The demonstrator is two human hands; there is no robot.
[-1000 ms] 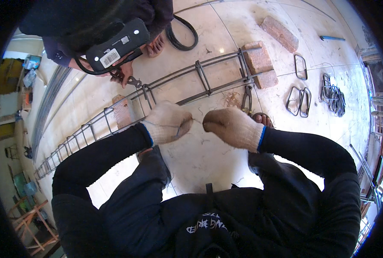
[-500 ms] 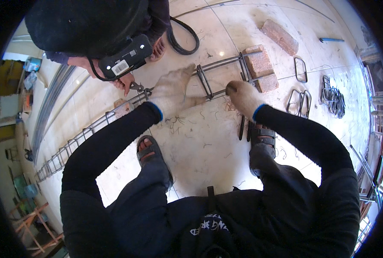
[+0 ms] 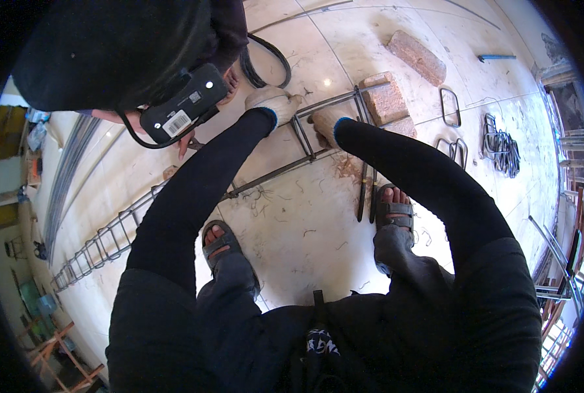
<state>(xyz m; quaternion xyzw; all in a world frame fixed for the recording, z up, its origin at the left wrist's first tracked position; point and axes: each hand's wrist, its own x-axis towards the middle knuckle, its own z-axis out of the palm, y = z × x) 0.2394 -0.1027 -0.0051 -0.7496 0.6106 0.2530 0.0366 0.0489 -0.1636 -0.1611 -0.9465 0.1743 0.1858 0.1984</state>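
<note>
A long steel rebar cage runs from the lower left toward the bricks, with square stirrups around its rods. My left hand, in a pale glove with a blue cuff, is closed at the cage's far rod, beside a stirrup. My right hand, gloved alike, reaches over the cage just right of that stirrup. Its fingers are curled down and partly hidden, so what they pinch cannot be made out. Two dark straight handles lie on the floor below my right forearm, near my right foot.
A co-worker with a black device crouches at far left, a hand near the cage. Bricks support the cage's right end; another brick lies beyond. Loose stirrups, a blue-handled tool, long rods and wire scraps lie about.
My left hand has moved from the cage's near side to its far rod. My right hand has shifted left, closer to the stirrup. The view has shifted slightly.
</note>
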